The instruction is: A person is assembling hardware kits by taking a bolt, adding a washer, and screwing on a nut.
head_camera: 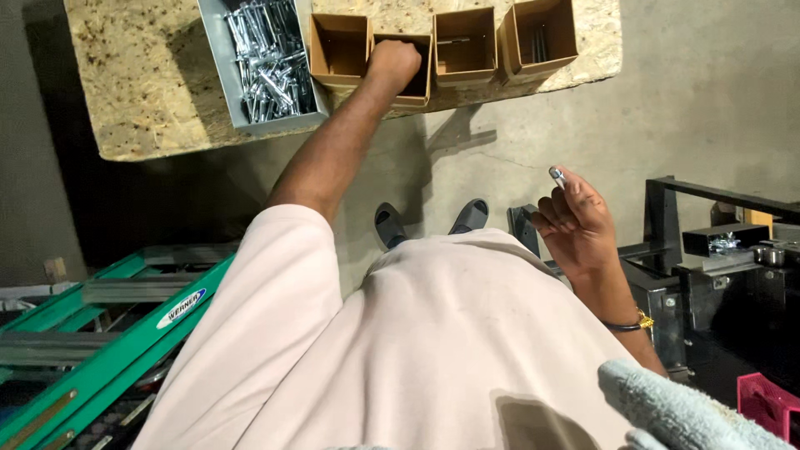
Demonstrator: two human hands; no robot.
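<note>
Cardboard box [406, 79] on the worktop [142, 83] swallows the left hand [393, 62], grip unreadable; right hand [575, 221] only pinches a bolt [557, 176] at fingertips, likely to slip to the floor

We see a chipboard table [142, 92]. On it sit a grey tray [218, 75] of metal bolts [268, 58] and four open cardboard boxes [464, 46].

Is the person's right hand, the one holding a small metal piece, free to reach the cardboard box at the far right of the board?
Probably yes. The right hand is raised with open air between it and the far-right box, whose top is open. The left hand is busy two boxes over.
</note>
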